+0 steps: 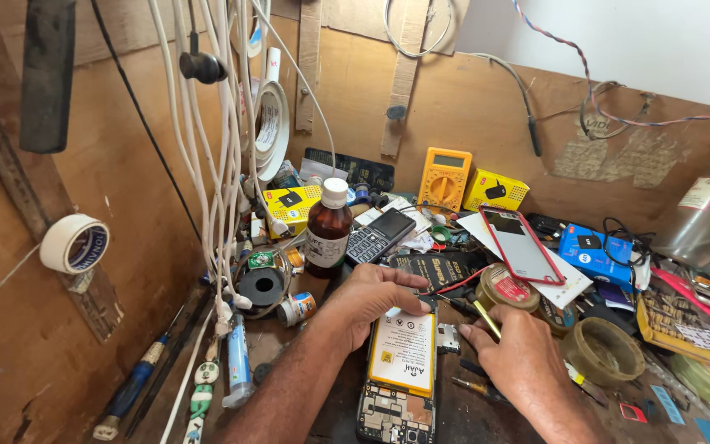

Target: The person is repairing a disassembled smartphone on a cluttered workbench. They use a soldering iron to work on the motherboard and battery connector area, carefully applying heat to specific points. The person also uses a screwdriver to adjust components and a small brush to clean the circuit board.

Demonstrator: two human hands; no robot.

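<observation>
Yellow-labelled, the battery (403, 352) lies in our opened phone (396, 386) at lower centre of the desk (306, 312), long axis running away from us, left hand (369, 298) fingers pressing its top edge, right hand (518, 358) pinching a thin tool (486, 319) just right.

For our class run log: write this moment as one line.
left hand: on opened phone | right hand: holds yellow-tipped tool | bench: cluttered

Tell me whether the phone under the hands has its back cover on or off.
Off. The phone lies face down with its battery and circuit board bare, while the left hand rests on its top edge.
</observation>
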